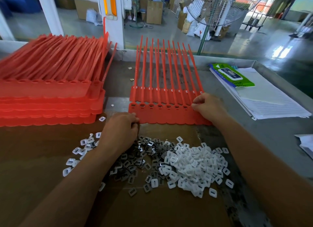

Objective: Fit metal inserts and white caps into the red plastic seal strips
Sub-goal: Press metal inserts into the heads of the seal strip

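Two red seal strip sheets lie overlapped in front of me, tails pointing away. Several sockets in the near sheet hold metal inserts. My right hand pinches at a socket near the sheet's right end; what its fingertips hold is hidden. My left hand is curled at the sheet's lower left corner, above the pile of dark metal inserts; I cannot tell whether it holds inserts. A heap of white caps lies right of the inserts.
A tall stack of red strip sheets fills the left of the table. Lined paper sheets and a green wipes pack lie at the right. Brown cardboard covers the near table. Stray caps lie scattered at the left.
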Motion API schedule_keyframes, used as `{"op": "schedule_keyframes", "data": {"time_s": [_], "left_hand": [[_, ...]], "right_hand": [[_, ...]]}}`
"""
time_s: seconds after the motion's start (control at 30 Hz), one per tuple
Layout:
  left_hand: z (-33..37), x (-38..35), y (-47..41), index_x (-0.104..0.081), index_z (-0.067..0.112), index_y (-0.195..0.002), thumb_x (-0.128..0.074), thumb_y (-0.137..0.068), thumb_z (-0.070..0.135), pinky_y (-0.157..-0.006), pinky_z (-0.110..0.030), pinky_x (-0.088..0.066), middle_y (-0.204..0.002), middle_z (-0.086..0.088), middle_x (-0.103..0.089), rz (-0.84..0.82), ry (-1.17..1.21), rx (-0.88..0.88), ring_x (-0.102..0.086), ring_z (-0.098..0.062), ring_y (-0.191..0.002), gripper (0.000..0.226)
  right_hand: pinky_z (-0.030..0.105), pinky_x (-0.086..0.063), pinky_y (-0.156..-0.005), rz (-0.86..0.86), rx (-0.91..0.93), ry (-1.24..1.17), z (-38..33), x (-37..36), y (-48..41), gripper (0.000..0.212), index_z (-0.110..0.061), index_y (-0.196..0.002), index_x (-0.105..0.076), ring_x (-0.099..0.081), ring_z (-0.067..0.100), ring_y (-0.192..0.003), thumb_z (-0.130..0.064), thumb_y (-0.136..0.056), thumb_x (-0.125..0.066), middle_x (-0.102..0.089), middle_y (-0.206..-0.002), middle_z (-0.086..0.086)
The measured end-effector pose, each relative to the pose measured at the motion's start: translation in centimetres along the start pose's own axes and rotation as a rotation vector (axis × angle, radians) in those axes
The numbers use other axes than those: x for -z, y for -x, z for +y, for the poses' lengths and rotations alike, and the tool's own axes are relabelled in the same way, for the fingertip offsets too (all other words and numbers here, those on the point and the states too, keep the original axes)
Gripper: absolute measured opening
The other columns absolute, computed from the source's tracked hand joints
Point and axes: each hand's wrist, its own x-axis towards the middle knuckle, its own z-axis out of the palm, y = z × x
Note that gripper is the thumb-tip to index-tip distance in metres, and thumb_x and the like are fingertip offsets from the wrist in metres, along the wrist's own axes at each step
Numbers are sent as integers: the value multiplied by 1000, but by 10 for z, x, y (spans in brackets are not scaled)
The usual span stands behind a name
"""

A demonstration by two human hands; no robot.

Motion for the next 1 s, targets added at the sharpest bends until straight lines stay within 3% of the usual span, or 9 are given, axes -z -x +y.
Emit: {"op": "schedule_keyframes", "data": {"time_s": [0.1,0.2,0.37,0.47,0.67,0.8,1.0], "left_hand": [[1,0,0,-66,8,-105,-53,-83,6,-99,-26,-34,-120,-4,-61,1,-8,-9,-54,-17,-112,27],[2,1,1,-66,8,-105,-52,-83,6,-98,-25,-34,-120,-4,-61,9,-10,-12,-54,-16,-112,26],[2,1,1,-66,7,-106,-52,-83,6,-98,-24,-34,-119,-5,-61,6,-15,-18,-54,-16,-112,27],[2,1,0,-66,7,-105,-53,-82,6,-98,-25,-34,-119,-5,-61,7,-20,-23,-55,-17,-111,27],[2,2,1,-67,7,-104,-53,-82,5,-97,-24,-34,-119,-6,-61,7,-8,-17,-55,-16,-111,26],[3,3,0,-67,7,-105,-52,-82,5,-95,-21,-33,-118,-6,-62,3,-7,-21,-54,-15,-112,27],[2,3,1,-66,8,-107,-51,-84,7,-98,-23,-33,-122,-4,-60,-8,-18,-12,-52,-15,-114,28]], "right_hand": [[23,-38,-77,-42,120,-40,-15,5,18,8,-23,-90,-59,-50,6,-87,-21,-84,-63,-54,-90,-10],[10,-35,-65,-216,257,-21,-31,11,41,7,-24,-87,-62,-50,-6,-77,-19,-83,-65,-54,-79,-20],[8,-40,-67,-454,358,7,-50,13,71,14,-32,-77,-63,-54,-9,-72,-19,-82,-67,-59,-76,-19],[1,-40,-63,-522,406,49,-52,8,81,10,-25,-87,-69,-52,-16,-64,-18,-80,-69,-57,-71,-22],[-2,-38,-60,-534,431,59,-52,-3,90,14,-21,-91,-72,-51,-15,-63,-14,-79,-70,-53,-69,-24],[0,-40,-59,-535,419,22,-51,-4,90,6,-18,-81,-68,-50,-19,-60,-12,-79,-69,-54,-67,-21],[5,-39,-56,-470,421,-14,-50,-3,91,21,-31,-72,-51,-49,-12,-58,-19,-86,-62,-55,-68,-15]]}}
